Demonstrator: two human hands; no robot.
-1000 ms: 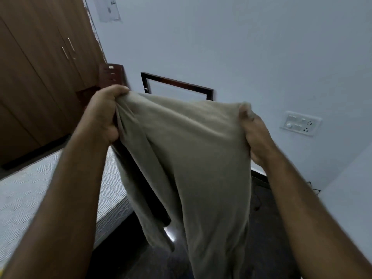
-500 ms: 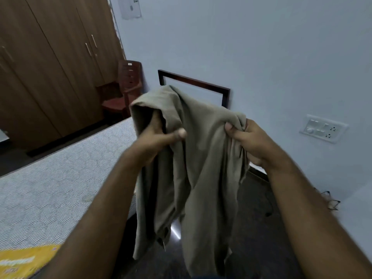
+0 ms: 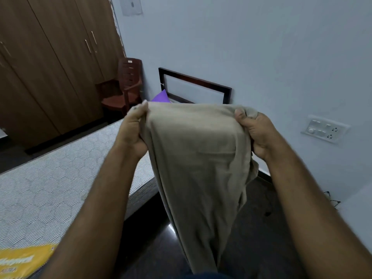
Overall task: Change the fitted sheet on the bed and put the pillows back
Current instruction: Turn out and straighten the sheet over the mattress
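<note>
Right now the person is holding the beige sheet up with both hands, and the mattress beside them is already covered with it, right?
Not quite. Both the left hand and the right hand do grip the beige sheet, but the head view shows the mattress bare, its quilted white surface uncovered.

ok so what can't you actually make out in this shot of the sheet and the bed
All in the head view:
- Beige sheet: its lower end is cut off by the bottom edge; bunched folds hide any elastic corner.
- Purple pillow: only a corner shows above the sheet.
- Left hand and right hand: the fingers of each grip are hidden by cloth.
- Yellow mattress label: print blurred.
- Mattress: cut off by the left edge.
</note>
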